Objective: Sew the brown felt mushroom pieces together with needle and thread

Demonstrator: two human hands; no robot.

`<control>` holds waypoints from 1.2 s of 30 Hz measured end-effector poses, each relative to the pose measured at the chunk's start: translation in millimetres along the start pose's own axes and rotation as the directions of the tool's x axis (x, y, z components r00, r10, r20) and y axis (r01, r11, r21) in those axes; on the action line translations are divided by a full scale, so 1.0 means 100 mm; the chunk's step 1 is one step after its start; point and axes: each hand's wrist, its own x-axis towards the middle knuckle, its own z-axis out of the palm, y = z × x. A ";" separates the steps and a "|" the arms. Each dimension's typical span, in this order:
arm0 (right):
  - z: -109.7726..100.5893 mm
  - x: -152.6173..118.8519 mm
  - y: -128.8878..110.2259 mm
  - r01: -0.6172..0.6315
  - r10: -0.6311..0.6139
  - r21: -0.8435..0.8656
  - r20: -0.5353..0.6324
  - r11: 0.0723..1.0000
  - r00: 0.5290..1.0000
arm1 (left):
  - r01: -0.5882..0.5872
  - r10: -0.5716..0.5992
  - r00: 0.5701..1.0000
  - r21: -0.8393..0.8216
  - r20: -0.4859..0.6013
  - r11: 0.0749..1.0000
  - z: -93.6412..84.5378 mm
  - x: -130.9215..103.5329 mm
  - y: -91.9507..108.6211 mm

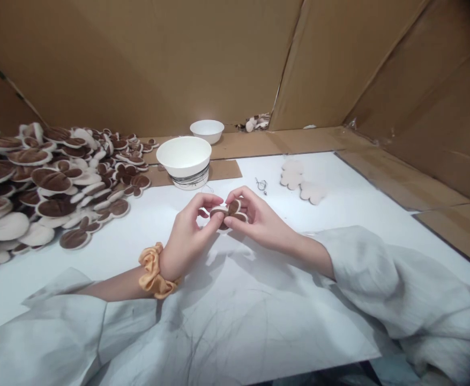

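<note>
Above the middle of the white surface (pixel 351 209), a small brown-and-white lobed piece (pixel 233 207) is being held up between both hands. The left hand (pixel 188 222) is pinching its left side between thumb and fingers, and an orange scrunchie (pixel 153 271) is circling that wrist. The right hand (pixel 261 217) is pinching the piece from the other side, its thumb lying across the front and its fingers curling behind. Both forearms are reaching in over the near edge, in loose pale sleeves (pixel 379 273). Along the left edge a large heap of brown-and-white padded pieces (pixel 52 179) is spreading over the surface and onto the cardboard beyond. At the far edge, just beyond the left hand, a white tub (pixel 184 150) is standing with dark thread (pixel 192 177) winding around its lower wall. A smaller white bowl (pixel 207 130) is sitting behind it on the cardboard. Toward the far right corner, a few pale scalloped pieces (pixel 291 178) are lying flat, and between them and the tub a small dark tangle (pixel 261 185) is resting, too small to make out. Past the far edge, a little pile of scraps (pixel 259 123) is lying against the cardboard wall (pixel 158 64).
</note>
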 end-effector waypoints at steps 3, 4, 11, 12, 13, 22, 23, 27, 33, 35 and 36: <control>-0.01 0.00 0.00 -0.005 0.005 -0.035 0.008 0.999 1.000 | 0.186 -0.181 0.982 -0.176 0.046 0.967 -0.01 0.03 0.05; -0.02 0.01 0.01 0.002 -0.001 -0.061 0.011 0.998 1.000 | 0.262 -0.247 0.965 -0.266 0.089 0.928 -0.01 0.04 0.06; -0.07 0.05 0.01 0.059 -0.056 -0.142 0.023 0.988 0.998 | 0.503 -0.417 0.861 -0.614 0.291 0.608 -0.07 0.13 0.06; -0.07 0.05 0.01 0.057 -0.054 -0.134 0.020 0.989 0.998 | 0.501 -0.414 0.862 -0.626 0.293 0.598 -0.07 0.13 0.05; -0.07 0.05 0.01 0.053 -0.052 -0.124 0.014 0.991 0.999 | 0.496 -0.404 0.865 -0.629 0.298 0.598 -0.08 0.14 0.04; -0.07 0.06 0.08 -0.113 0.124 0.133 -0.080 0.985 0.989 | 0.348 -0.258 0.936 -0.530 0.238 0.774 -0.07 0.11 -0.05; -0.07 0.06 0.08 -0.113 0.126 0.132 -0.092 0.985 0.988 | 0.321 -0.245 0.946 -0.501 0.212 0.804 -0.07 0.11 -0.06; -0.07 0.04 0.10 -0.055 0.065 0.087 -0.119 0.995 0.991 | 0.191 -0.152 0.979 -0.339 0.139 0.921 -0.07 0.09 -0.10; -0.06 0.03 0.13 -0.012 0.008 -0.029 -0.140 1.000 0.990 | 0.180 -0.144 0.974 -0.214 0.174 0.960 -0.07 0.07 -0.12; -0.06 0.04 0.13 0.000 -0.010 -0.069 -0.142 0.998 0.990 | 0.202 -0.160 0.968 -0.214 0.195 0.956 -0.06 0.06 -0.14; -0.06 0.04 0.13 0.007 -0.019 -0.080 -0.140 0.997 0.990 | 0.214 -0.168 0.963 -0.219 0.210 0.952 -0.05 0.06 -0.15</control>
